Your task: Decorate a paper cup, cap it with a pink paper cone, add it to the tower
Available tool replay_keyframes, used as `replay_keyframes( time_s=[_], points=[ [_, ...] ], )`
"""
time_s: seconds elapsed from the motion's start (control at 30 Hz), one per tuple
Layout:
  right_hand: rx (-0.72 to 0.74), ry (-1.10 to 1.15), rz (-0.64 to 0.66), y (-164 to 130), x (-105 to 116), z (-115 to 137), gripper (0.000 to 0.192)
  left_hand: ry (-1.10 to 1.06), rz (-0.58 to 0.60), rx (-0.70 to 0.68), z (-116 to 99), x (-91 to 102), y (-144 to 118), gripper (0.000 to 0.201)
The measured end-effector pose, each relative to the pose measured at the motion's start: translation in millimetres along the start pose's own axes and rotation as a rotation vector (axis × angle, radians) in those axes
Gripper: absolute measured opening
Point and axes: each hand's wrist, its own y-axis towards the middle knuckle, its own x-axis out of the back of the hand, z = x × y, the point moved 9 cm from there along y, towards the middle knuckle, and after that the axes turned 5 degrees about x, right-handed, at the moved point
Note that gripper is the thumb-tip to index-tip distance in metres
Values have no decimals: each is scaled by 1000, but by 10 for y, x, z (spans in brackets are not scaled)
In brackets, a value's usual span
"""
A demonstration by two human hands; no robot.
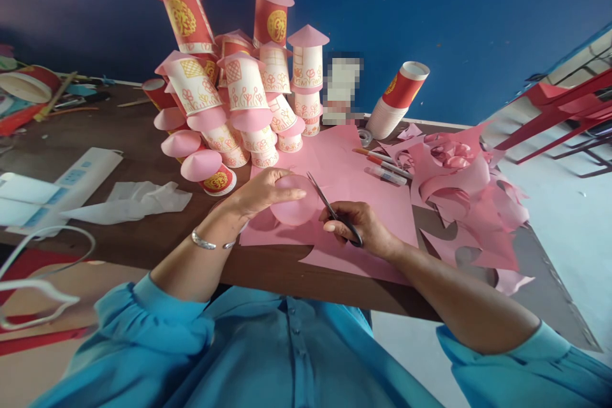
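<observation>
Left hand [261, 194]: closed lightly on the pink paper disc [296, 203], fingers curled over its upper edge, thumb side hidden under the paper; silver bracelet [206, 242] on the wrist.
Right hand [359, 228]: gripping the scissors [335, 215] by the dark handles, fingers through the loops, blades parted and pointing up and left.
Pink paper disc: round, held just above the pink sheet [363, 191], near the front edge of the desk [143, 229]; right edge touching the scissor blades.
Scissors: blade tips at the disc's upper right rim, between the two hands.
Pink sheet: lying flat on the desk beneath both hands, front edge hanging a little over the desk's rim.
Cup tower [239, 89]: stack of decorated paper cups with pink cone lids, standing behind the left hand, well apart from the disc.
Cup stack [399, 102]: nested red and white cups, tilted, at the back of the desk.
Markers [385, 169]: several lying side by side on the pink sheet, right of the scissors.
Paper scraps [468, 204]: cut pink offcuts piled at the right end of the desk.
Plastic wrap [134, 201]: crumpled clear film on the desk, left of the left forearm.
Sleeves [157, 331]: blue, both forearms bare from the elbow.
</observation>
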Motion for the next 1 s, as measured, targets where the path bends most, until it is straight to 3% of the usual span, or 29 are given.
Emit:
replay_keyframes(
  time_s=[0.7, 1.0],
  points=[
    [12, -9, 15, -2, 5, 1, 49, 6, 13, 20, 4, -9, -2, 30],
    [-58, 2, -102, 27, 106, -40, 56, -112, -104, -52, 2, 76, -3, 31]
  ],
)
